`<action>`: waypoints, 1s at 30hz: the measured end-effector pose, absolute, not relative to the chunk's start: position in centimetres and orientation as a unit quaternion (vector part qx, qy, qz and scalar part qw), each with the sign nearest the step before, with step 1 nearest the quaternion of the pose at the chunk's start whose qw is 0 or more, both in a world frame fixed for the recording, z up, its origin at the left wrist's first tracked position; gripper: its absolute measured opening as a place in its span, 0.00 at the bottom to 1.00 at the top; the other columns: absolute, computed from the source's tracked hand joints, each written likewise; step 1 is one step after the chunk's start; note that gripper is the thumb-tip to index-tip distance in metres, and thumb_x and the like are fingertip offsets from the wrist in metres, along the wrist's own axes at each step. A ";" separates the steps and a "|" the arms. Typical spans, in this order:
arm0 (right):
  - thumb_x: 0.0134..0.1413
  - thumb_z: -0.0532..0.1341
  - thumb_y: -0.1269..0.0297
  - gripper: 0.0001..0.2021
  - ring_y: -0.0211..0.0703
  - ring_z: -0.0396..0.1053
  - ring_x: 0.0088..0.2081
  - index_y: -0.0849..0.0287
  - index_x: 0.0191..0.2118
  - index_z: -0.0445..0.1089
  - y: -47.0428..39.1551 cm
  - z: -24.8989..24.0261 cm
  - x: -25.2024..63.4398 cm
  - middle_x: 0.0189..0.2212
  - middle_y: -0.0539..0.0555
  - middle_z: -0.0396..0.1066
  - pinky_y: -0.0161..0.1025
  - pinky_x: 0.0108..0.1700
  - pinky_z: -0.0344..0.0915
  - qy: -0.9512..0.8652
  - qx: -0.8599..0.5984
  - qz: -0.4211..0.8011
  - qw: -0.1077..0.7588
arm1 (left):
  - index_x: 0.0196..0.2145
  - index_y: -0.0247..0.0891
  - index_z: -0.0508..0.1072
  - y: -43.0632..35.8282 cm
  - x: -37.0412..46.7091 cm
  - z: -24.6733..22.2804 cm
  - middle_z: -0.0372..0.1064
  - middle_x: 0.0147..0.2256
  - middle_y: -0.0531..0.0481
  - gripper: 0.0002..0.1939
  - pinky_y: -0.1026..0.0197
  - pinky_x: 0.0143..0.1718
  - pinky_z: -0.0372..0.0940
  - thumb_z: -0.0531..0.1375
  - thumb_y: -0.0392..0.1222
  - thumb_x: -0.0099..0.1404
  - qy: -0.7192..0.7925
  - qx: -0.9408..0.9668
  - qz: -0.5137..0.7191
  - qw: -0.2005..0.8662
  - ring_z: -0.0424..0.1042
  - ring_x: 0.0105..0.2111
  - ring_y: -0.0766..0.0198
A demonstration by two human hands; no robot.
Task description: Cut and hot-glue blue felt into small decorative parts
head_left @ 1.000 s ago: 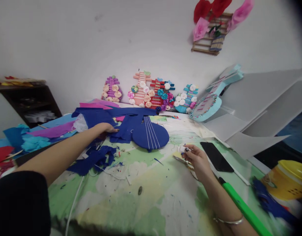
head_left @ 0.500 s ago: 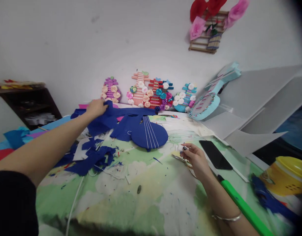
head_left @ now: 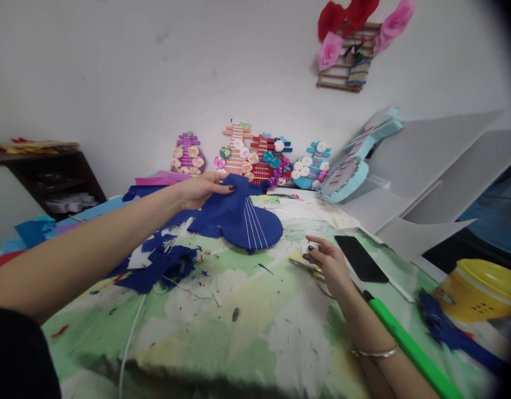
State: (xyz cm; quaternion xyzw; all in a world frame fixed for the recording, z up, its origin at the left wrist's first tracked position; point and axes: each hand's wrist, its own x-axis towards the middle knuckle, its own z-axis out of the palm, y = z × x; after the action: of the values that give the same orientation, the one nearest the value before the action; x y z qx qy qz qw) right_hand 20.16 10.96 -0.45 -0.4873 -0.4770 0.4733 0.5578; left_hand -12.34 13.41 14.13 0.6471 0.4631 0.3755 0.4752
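Observation:
My left hand (head_left: pixel 199 190) is closed on a piece of blue crepe paper (head_left: pixel 234 185), raised above the table at the neck side of a blue model guitar (head_left: pixel 270 224). White strings run across the guitar's rounded body, which lies flat; the paper partly hides the rest of it. To the right, my right hand (head_left: pixel 331 267) pinches a small white piece (head_left: pixel 306 247) between thumb and fingers. Scissors (head_left: pixel 302 266) show just under these fingers; whether the hand also grips them I cannot tell.
Blue scraps (head_left: pixel 156 271) lie at the left. A black phone (head_left: pixel 361 259), a green-handled tool (head_left: pixel 409 343) and a yellow tub (head_left: pixel 484 288) are at the right. Decorated model guitars (head_left: pixel 238 147) stand along the wall, beside grey boards (head_left: pixel 438 160).
My left hand has moved right, from the blue pile's far side to the guitar, bringing a piece of blue crepe paper. The right hand has stayed nearly in place with the white piece.

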 end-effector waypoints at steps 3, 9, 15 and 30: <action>0.34 0.64 0.67 0.16 0.39 0.68 0.27 0.59 0.37 0.72 11.2 -0.6 20.5 0.26 0.49 0.70 0.38 0.31 0.60 -0.479 -0.484 0.466 0.565 | 0.40 0.39 0.73 10.5 -7.4 14.0 0.76 0.35 0.47 0.10 0.55 0.41 0.70 0.58 0.34 0.60 0.394 0.625 0.355 0.573 0.76 0.36 0.57; 0.33 0.64 0.66 0.09 0.38 0.65 0.25 0.60 0.28 0.71 11.9 -0.6 21.3 0.23 0.50 0.69 0.36 0.28 0.58 -0.466 -0.507 0.431 0.583 | 0.35 0.39 0.73 8.6 -1.0 8.7 0.75 0.27 0.50 0.08 0.64 0.29 0.69 0.64 0.39 0.55 0.283 0.551 0.306 0.723 0.74 0.24 0.65; 0.32 0.62 0.67 0.10 0.37 0.65 0.25 0.61 0.28 0.71 12.6 -1.0 22.3 0.25 0.51 0.70 0.34 0.25 0.58 -0.459 -0.528 0.414 0.583 | 0.39 0.32 0.73 8.7 1.6 -0.1 0.76 0.36 0.41 0.17 0.53 0.41 0.68 0.64 0.46 0.55 0.346 0.620 0.260 0.655 0.75 0.34 0.57; 0.34 0.61 0.67 0.10 0.35 0.65 0.25 0.61 0.29 0.70 12.0 -0.2 21.8 0.25 0.49 0.68 0.33 0.26 0.59 -0.471 -0.510 0.434 0.575 | 0.39 0.35 0.74 5.9 -10.2 1.4 0.75 0.36 0.36 0.17 0.49 0.38 0.67 0.47 0.36 0.62 0.674 0.736 0.020 -0.066 0.75 0.36 0.46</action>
State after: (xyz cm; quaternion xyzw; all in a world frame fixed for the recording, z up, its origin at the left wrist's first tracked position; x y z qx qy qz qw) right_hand 21.84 11.99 -0.22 -0.5095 -0.4706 0.4344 0.5746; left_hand -10.15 5.87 1.35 0.7356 0.6739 0.0202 -0.0659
